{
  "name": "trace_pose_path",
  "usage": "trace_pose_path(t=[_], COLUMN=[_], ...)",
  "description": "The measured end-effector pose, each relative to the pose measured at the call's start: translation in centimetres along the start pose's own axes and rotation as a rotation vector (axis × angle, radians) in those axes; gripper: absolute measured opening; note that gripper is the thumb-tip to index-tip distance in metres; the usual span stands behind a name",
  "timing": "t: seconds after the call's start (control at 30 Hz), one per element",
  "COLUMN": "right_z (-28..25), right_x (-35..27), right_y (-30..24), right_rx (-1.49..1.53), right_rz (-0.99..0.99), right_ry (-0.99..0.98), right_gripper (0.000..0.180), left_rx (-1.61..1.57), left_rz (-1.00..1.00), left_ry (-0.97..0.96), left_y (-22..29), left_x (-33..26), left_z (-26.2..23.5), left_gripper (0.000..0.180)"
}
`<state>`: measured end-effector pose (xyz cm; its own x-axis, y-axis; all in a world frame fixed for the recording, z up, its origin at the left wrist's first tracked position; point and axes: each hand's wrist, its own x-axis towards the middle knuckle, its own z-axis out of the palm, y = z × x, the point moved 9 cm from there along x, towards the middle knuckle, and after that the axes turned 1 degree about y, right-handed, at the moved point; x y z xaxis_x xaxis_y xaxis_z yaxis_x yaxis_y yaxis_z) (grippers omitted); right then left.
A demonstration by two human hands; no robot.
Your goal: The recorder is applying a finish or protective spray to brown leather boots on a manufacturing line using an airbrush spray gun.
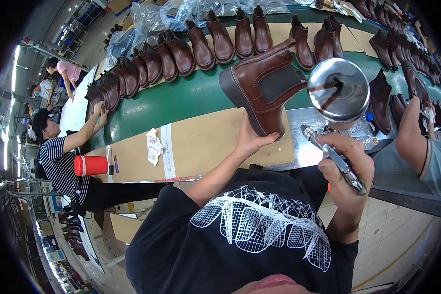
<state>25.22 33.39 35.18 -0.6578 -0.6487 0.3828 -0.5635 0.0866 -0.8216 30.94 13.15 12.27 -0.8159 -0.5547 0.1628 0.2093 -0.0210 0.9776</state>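
My left hand point(254, 139) is closed round the toe end of a brown leather Chelsea boot point(250, 77), lifted above the bench. The boot is tilted with its toe down toward me and its dark sole to the left; a dark elastic panel point(279, 84) shows on its side. My right hand point(347, 159) is wrapped round a metal spray gun point(334, 158) with a shiny round cup point(339, 88) on top. The gun's nozzle end points left toward the boot, a short gap away. Whether the trigger is pressed I cannot tell.
Brown boots point(216, 39) stand in a curved row along the green bench point(181, 98). Cardboard point(201, 142) covers the near edge, with a stained white cloth point(154, 147) on it. A red jug point(90, 165) and a co-worker point(59, 152) are left; another person's arm point(410, 142) is right, near a plastic bottle point(368, 142).
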Motion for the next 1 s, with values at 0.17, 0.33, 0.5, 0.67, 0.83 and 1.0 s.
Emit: trace_pose_path(t=[0.17,0.33,0.5,0.67,0.83,1.0], right_z=[0.5,-1.3,-3.5,-3.4,-1.0,0.7], right_x=[-0.7,-1.0,-1.2,-1.8,-2.1,-1.8], right_y=[0.9,3.1,4.1,3.5,2.3,1.5], right_rx=[-0.028,0.067,0.1,0.161,0.101,-0.005], right_rz=[0.048,0.091,0.111,0.074,0.133,0.075], right_ry=[-0.058,0.095,0.223,0.19,0.082,-0.032], right_gripper=[0.032,0.023,0.023,0.026,0.029,0.031], left_rx=[-0.07,-0.224,-0.246,-0.343,-0.365,-0.449], left_rz=[-0.134,-0.186,-0.266,-0.362,-0.376,-0.419], left_ry=[-0.019,-0.008,-0.009,0.028,0.043,0.055], left_y=[0.0,-0.2,-1.0,-2.6,-3.0,-3.1], left_x=[0.0,-0.4,-1.1,-1.5,-1.7,-1.9], left_z=[-0.1,-0.8,-1.4,-2.0,-2.4,-2.5], left_gripper=[0.086,0.074,0.064,0.057,0.055,0.055])
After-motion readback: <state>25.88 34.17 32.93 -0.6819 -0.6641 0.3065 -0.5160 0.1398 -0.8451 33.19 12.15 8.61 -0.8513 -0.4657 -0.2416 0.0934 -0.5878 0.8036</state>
